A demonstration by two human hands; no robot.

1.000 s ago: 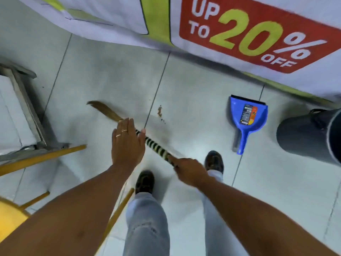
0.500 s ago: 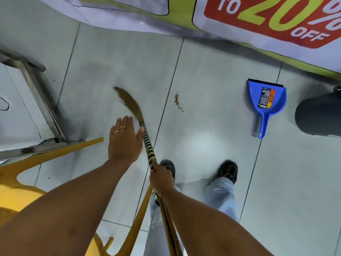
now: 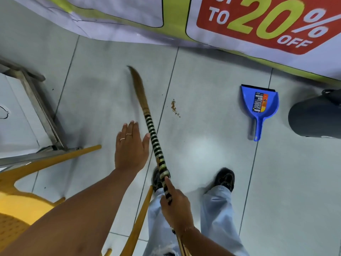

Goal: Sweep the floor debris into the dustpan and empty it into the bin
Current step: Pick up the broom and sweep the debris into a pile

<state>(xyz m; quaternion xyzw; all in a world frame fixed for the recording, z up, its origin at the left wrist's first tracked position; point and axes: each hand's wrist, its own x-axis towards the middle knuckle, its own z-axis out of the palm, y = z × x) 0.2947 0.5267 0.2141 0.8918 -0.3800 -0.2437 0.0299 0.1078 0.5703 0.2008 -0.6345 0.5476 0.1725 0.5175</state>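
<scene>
A small pile of brown debris (image 3: 174, 107) lies on the grey tiled floor beside a grout line. My right hand (image 3: 176, 206) grips a broom (image 3: 154, 137) by its black-and-white banded handle; its brown bristle tip points away from me, left of the debris. My left hand (image 3: 131, 147) hovers flat with fingers spread, just left of the handle, holding nothing. A blue dustpan (image 3: 259, 106) lies on the floor to the right, handle toward me. A dark grey bin (image 3: 313, 119) sits at the right edge, just beyond the dustpan.
A "20% OFF" banner (image 3: 239, 24) runs along the far floor edge. A metal frame (image 3: 36, 108) stands at the left. A yellow plastic chair (image 3: 22, 200) sits at the lower left with a leg near my feet (image 3: 225, 179).
The broom has swung from lying leftward to pointing away from me, its tip now closer to the debris. My right hand has pulled back toward my body. My left hand stays open beside the handle.
</scene>
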